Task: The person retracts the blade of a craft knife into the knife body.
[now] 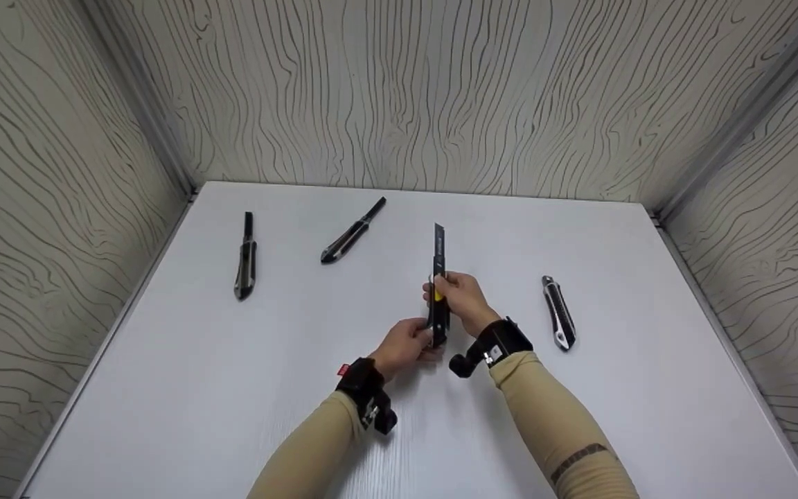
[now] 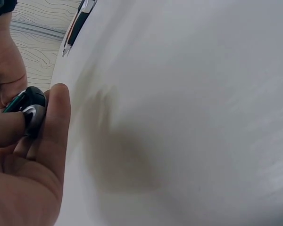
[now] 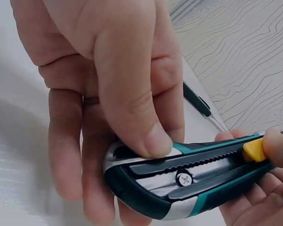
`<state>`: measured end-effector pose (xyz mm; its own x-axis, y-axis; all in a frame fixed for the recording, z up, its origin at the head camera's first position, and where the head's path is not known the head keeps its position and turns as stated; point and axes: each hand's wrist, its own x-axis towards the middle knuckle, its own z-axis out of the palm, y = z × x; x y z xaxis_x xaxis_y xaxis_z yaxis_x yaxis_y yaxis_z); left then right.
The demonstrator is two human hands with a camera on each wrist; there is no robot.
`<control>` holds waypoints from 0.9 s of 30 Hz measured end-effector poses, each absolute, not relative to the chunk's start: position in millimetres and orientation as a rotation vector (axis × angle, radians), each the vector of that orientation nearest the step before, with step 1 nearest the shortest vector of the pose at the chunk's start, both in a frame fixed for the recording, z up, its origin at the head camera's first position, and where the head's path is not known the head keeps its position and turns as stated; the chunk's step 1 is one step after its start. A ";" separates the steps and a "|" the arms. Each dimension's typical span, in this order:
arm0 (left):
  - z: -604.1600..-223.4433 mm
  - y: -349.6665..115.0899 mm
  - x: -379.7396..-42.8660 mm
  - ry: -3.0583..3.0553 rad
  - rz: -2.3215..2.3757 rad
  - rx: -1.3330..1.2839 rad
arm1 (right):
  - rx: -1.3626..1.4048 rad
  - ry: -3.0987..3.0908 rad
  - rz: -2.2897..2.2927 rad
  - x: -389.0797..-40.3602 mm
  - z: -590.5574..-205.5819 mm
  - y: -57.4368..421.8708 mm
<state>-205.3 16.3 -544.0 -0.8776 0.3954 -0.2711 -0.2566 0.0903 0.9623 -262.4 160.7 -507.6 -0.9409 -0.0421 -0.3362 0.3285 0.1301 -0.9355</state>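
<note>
A snap-off utility knife (image 1: 439, 331) with a dark and silver body and green trim is held above the white table in both hands, its long dark blade (image 1: 439, 239) extended and directed toward the back wall. My left hand (image 1: 404, 344) pinches its butt end; in the right wrist view the left thumb (image 3: 159, 142) lies on top, fingers beneath. My right hand (image 1: 466, 299) grips the front of the body, with the right thumb (image 3: 279, 149) against the yellow slider (image 3: 254, 150). In the left wrist view, only the butt end (image 2: 35, 110) shows between the left fingers.
Two more utility knives, one at the far left (image 1: 246, 267) and one at the back middle (image 1: 346, 242), lie with dark blades out. Another knife (image 1: 560, 315) with no blade showing lies to the right. Wood-grain panels (image 1: 399, 97) stand around the table (image 1: 233, 402).
</note>
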 end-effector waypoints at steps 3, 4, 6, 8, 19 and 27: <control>-543.3 16.2 -205.4 1.910 1.834 0.129 | 0.272 2.134 -1.880 -262.7 -507.7 160.2; -542.9 16.1 -205.5 1.908 1.833 0.126 | 0.270 2.134 -1.883 -262.7 -507.6 160.0; -542.3 15.8 -205.6 1.909 1.828 0.120 | 0.261 2.128 -1.888 -262.7 -507.2 159.6; -542.0 15.5 -205.6 1.921 1.818 0.122 | 0.261 2.126 -1.890 -262.6 -507.1 159.6; -543.9 14.4 -205.6 1.891 1.831 0.109 | 0.266 2.112 -1.865 -263.1 -507.9 160.9; -547.4 13.3 -203.0 1.670 1.952 0.103 | 0.197 2.062 -1.908 -264.9 -505.6 162.3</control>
<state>-203.0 13.3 -547.4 -0.8385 0.4584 -0.2947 -0.3621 -0.0646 0.9299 -264.9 162.3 -505.6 -0.9381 -0.1169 -0.3260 0.3160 0.0963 -0.9439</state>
